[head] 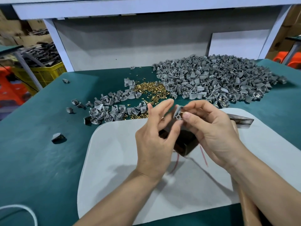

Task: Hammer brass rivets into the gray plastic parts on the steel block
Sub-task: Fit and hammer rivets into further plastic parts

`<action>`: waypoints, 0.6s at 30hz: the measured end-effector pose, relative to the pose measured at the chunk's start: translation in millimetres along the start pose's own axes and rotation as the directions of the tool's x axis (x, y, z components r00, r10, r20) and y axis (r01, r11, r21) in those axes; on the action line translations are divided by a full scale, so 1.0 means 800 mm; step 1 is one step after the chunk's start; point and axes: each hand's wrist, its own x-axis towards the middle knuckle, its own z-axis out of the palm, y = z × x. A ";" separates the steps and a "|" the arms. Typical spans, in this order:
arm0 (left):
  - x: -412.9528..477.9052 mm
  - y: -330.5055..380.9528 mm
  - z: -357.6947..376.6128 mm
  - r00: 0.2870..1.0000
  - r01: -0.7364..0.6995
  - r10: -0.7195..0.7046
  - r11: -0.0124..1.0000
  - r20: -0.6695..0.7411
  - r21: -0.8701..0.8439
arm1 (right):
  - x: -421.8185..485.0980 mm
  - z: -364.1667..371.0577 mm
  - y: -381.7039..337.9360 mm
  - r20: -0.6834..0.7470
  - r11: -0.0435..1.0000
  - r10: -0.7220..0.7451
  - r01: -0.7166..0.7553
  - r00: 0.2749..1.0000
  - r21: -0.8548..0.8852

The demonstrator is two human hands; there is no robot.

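My right hand (pixel 210 128) pinches a gray plastic part (pixel 177 112) between thumb and forefinger, with a brass rivet (pixel 182 113) showing at its side. My left hand (pixel 154 134) is just left of it, fingers spread and blurred, the thumb tip close under the part. Both hands are above the dark steel block (pixel 184 144), which they mostly hide. The hammer head (pixel 241 122) lies to the right on the pale mat (pixel 114 160), and its wooden handle (pixel 249 203) runs under my right forearm.
A large heap of gray parts (pixel 211 79) fills the back right of the green table (pixel 40 144). A smaller heap (pixel 110 110) and loose brass rivets (pixel 149 90) lie behind the mat. Single gray parts (pixel 57 137) are scattered at left. A white cord (pixel 24 211) curls at the near left corner.
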 end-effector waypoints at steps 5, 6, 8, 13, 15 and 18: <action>0.000 -0.004 0.003 0.997 -0.077 0.078 0.993 -0.009 0.086 | 0.002 -0.008 -0.004 0.036 0.999 0.004 -0.002 0.999 -0.047; 0.000 -0.004 0.003 0.996 -0.090 0.091 0.992 -0.007 0.089 | 0.003 -0.009 -0.004 0.038 0.999 0.006 -0.005 0.999 -0.046; 0.000 -0.003 0.003 0.994 -0.109 0.110 0.989 -0.010 0.098 | 0.003 -0.010 -0.004 0.037 0.999 0.007 -0.006 0.999 -0.040; 0.000 -0.006 0.004 0.989 -0.146 0.148 0.986 -0.019 0.084 | 0.002 -0.010 -0.004 0.047 0.999 -0.014 0.016 0.999 -0.041; -0.001 -0.008 0.004 0.989 -0.143 0.145 0.986 -0.018 0.084 | 0.001 -0.011 -0.004 0.040 0.997 -0.032 0.035 0.999 -0.063; -0.002 -0.009 0.004 0.989 -0.145 0.148 0.983 -0.012 0.109 | 0.000 -0.013 -0.001 0.021 0.993 -0.054 0.056 0.998 -0.103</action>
